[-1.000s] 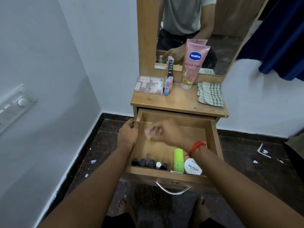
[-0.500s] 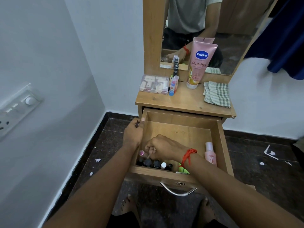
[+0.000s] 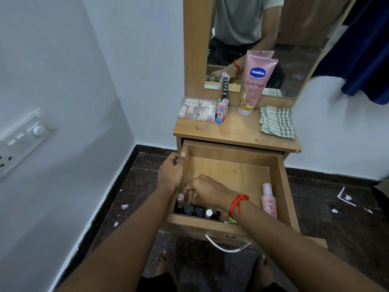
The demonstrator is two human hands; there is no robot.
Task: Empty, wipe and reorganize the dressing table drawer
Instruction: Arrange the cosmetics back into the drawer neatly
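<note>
Wooden and pulled well out, the drawer [image 3: 228, 165] sits in front of us, most of its floor bare. Along the front wall, at 6 o'clock, a row of small nail polish bottles [image 3: 197, 210] stands upright, and a pink bottle [image 3: 268, 200] lies against the wall at 3 o'clock. Our right hand [image 3: 207, 191] is curled over the row's 9 o'clock end, fingers pinched on a small pink-capped bottle [image 3: 180, 197]. Our left hand [image 3: 171, 172] is closed on the drawer's 9 o'clock wall, steadying it. We judge this to be the reorganizing stage, with restocking partly done. Still waiting on the tabletop [image 3: 231, 133], at 12 o'clock from the drawer, are a clear cosmetics case [image 3: 196, 110], lip balm sticks [image 3: 221, 111], a Vaseline tube [image 3: 255, 85] and a checked cloth [image 3: 277, 123].
</note>
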